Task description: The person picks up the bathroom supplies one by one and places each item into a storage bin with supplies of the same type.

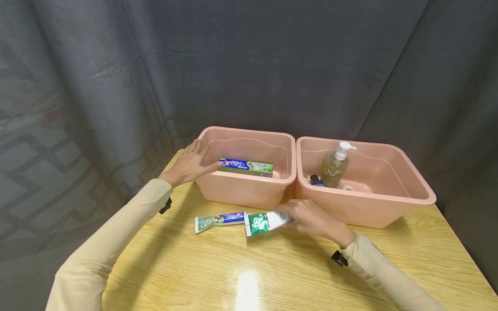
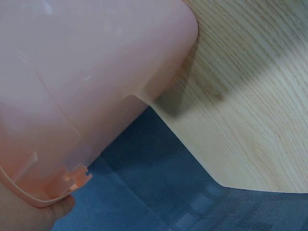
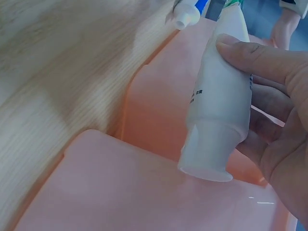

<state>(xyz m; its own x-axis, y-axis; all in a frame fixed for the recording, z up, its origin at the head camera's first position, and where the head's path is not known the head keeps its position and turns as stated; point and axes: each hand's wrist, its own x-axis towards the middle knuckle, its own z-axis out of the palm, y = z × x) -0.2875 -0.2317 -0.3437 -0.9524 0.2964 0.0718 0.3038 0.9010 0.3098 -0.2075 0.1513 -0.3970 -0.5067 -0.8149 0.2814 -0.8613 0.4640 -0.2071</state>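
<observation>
My right hand [image 1: 311, 218] holds a white and green squeeze tube [image 1: 261, 222] in front of the two bins. In the right wrist view, the thumb lies along one side of the tube [image 3: 219, 96], the fingers are behind it, and its wide cap points down. A blue, green and white toothpaste tube [image 1: 219, 220] lies on the table just left of it. My left hand [image 1: 188, 164] rests at the left rim of the left pink bin [image 1: 237, 190], its fingers fairly straight and the thumb spread over the front rim. A toothpaste box [image 1: 246, 166] lies inside that bin.
To the right stands a second pink bin [image 1: 362, 207], close beside the first. It contains a pump bottle [image 1: 334, 169], a small dark-capped item [image 1: 316, 180] and a small white item [image 1: 347, 188]. Grey curtains [image 1: 249, 65] hang behind the wooden table [image 1: 186, 272].
</observation>
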